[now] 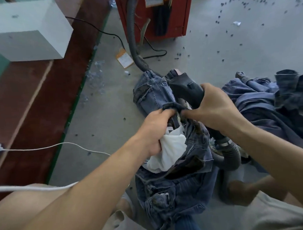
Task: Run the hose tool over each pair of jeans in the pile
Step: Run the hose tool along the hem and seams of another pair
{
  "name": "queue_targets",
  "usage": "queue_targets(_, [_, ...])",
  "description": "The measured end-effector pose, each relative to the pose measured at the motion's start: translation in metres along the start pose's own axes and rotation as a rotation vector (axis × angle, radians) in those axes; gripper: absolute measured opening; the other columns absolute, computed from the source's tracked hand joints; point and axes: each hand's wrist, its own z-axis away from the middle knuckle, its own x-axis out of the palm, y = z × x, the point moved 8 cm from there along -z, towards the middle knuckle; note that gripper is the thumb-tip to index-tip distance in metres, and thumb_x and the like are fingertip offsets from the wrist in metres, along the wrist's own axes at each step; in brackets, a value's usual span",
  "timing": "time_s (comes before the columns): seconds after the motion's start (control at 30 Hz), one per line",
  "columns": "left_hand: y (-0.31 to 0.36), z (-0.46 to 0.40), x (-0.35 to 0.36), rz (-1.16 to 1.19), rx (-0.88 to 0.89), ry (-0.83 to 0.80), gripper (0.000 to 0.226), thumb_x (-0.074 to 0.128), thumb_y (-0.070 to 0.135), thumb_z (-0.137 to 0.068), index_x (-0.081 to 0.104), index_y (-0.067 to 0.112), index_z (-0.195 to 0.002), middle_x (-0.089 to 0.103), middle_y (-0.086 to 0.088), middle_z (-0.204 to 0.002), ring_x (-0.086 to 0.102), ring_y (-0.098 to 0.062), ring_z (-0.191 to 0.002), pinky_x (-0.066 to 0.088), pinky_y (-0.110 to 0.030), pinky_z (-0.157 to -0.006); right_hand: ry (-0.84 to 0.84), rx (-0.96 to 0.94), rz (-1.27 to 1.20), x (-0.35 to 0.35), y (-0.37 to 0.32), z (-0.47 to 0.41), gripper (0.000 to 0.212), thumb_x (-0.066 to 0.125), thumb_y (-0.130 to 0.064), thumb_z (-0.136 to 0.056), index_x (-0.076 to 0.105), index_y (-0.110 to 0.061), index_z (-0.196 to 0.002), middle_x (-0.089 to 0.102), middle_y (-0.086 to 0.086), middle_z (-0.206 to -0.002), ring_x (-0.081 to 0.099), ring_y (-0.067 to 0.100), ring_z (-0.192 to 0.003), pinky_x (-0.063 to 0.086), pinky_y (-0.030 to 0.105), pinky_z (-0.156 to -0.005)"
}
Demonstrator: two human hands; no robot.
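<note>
Two bare forearms are seen reaching in from the near edge over a pair of jeans (pixel 175 188) that is spread on the floor (pixel 213 49) in the middle of the view. The jeans' waistband is gripped by the left hand (pixel 155 126), its fingers curled into the denim just above the white pocket lining (pixel 169 152). The black nozzle of the hose tool (pixel 186 89) is clasped by the right hand (pixel 214 109), fingers wrapped round it, and is held against the far part of the jeans. Its ribbed hose (pixel 132 39) is led away to a red cabinet (pixel 154 15) at the far side. A pile of jeans (pixel 267 100) is heaped to the right.
</note>
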Motion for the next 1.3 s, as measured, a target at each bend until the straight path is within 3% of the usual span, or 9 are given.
queue_targets(0.1, [0.0, 0.003, 0.002, 0.046, -0.055, -0.048, 0.026, 0.064, 0.024, -0.097, 0.08, 0.015, -0.079, 0.076, -0.012, -0.089, 0.072, -0.026, -0.074, 0.056, -0.038, -0.082, 0.007, 0.018, 0.034, -0.012, 0.012, -0.011, 0.033, 0.086, -0.027, -0.07, 0.064, -0.019, -0.093, 0.07, 0.0, -0.074, 0.066, 0.014, -0.064, 0.049, 0.027, -0.053])
queue_targets(0.2, [-0.004, 0.006, 0.001, 0.146, -0.151, -0.124, 0.025, 0.069, 0.033, -0.09, 0.074, 0.013, -0.105, 0.067, -0.015, -0.114, 0.062, -0.035, -0.1, 0.045, -0.05, -0.11, -0.071, 0.074, -0.141, -0.016, 0.021, -0.016, 0.027, 0.089, -0.019, -0.071, 0.068, -0.018, -0.089, 0.071, 0.003, -0.06, 0.066, 0.015, -0.05, 0.053, 0.029, -0.047])
queue_targets(0.4, [-0.01, 0.001, -0.009, 0.206, -0.216, -0.086, 0.05, 0.056, 0.036, -0.098, 0.065, -0.002, -0.13, 0.06, -0.025, -0.139, 0.059, -0.04, -0.119, 0.039, -0.056, -0.117, -0.124, 0.024, -0.006, -0.007, 0.019, -0.014, 0.036, 0.089, -0.041, -0.077, 0.063, -0.022, -0.093, 0.07, 0.0, -0.068, 0.068, 0.018, -0.059, 0.055, 0.035, -0.06])
queue_targets(0.5, [-0.004, -0.004, -0.013, 0.206, -0.172, -0.054, 0.052, 0.056, 0.035, -0.101, 0.061, -0.002, -0.137, 0.06, -0.025, -0.14, 0.059, -0.043, -0.126, 0.045, -0.057, -0.112, -0.066, -0.049, 0.089, -0.025, 0.01, -0.012, 0.031, 0.077, -0.049, -0.087, 0.059, -0.027, -0.1, 0.068, -0.003, -0.069, 0.069, 0.016, -0.063, 0.057, 0.036, -0.063])
queue_targets(0.57, [0.002, -0.005, -0.016, 0.239, -0.143, -0.057, 0.048, 0.055, 0.037, -0.103, 0.068, -0.001, -0.129, 0.067, -0.023, -0.13, 0.066, -0.041, -0.117, 0.053, -0.054, -0.103, -0.056, -0.119, 0.088, -0.046, 0.001, -0.009, 0.025, 0.074, -0.048, -0.086, 0.058, -0.031, -0.096, 0.068, -0.009, -0.062, 0.065, 0.005, -0.05, 0.05, 0.024, -0.048])
queue_targets(0.7, [0.004, -0.009, -0.013, 0.236, -0.139, -0.129, 0.048, 0.049, 0.042, -0.107, 0.081, 0.006, -0.101, 0.078, -0.016, -0.1, 0.077, -0.03, -0.084, 0.063, -0.041, -0.073, -0.311, -0.2, 0.177, -0.049, -0.008, 0.01, 0.018, 0.074, -0.048, -0.079, 0.059, -0.041, -0.086, 0.068, -0.018, -0.06, 0.063, 0.003, -0.044, 0.041, 0.011, -0.043])
queue_targets(0.87, [-0.001, -0.009, -0.014, 0.218, -0.156, -0.2, 0.052, 0.044, 0.04, -0.109, 0.082, 0.007, -0.092, 0.078, -0.014, -0.09, 0.077, -0.026, -0.075, 0.062, -0.035, -0.066, -0.355, -0.22, 0.198, -0.027, -0.007, 0.007, 0.02, 0.079, -0.041, -0.083, 0.062, -0.03, -0.084, 0.068, -0.017, -0.064, 0.062, 0.004, -0.047, 0.041, 0.012, -0.045])
queue_targets(1.1, [-0.007, 0.001, -0.011, 0.124, -0.19, -0.254, 0.052, 0.049, 0.037, -0.106, 0.06, -0.003, -0.137, 0.062, -0.029, -0.135, 0.062, -0.044, -0.123, 0.054, -0.053, -0.101, -0.354, -0.094, -0.199, -0.038, -0.013, -0.001, 0.012, 0.08, -0.035, -0.088, 0.069, -0.037, -0.085, 0.07, -0.004, -0.067, 0.064, 0.011, -0.051, 0.049, 0.018, -0.047])
queue_targets(1.3, [-0.005, 0.006, -0.007, 0.151, -0.202, -0.294, 0.054, 0.047, 0.035, -0.103, 0.056, -0.002, -0.141, 0.053, -0.026, -0.147, 0.06, -0.04, -0.124, 0.051, -0.052, -0.107, -0.441, -0.163, 0.201, -0.029, -0.016, 0.013, 0.018, 0.08, -0.037, -0.081, 0.063, -0.03, -0.079, 0.067, -0.01, -0.056, 0.062, 0.007, -0.044, 0.042, 0.014, -0.042])
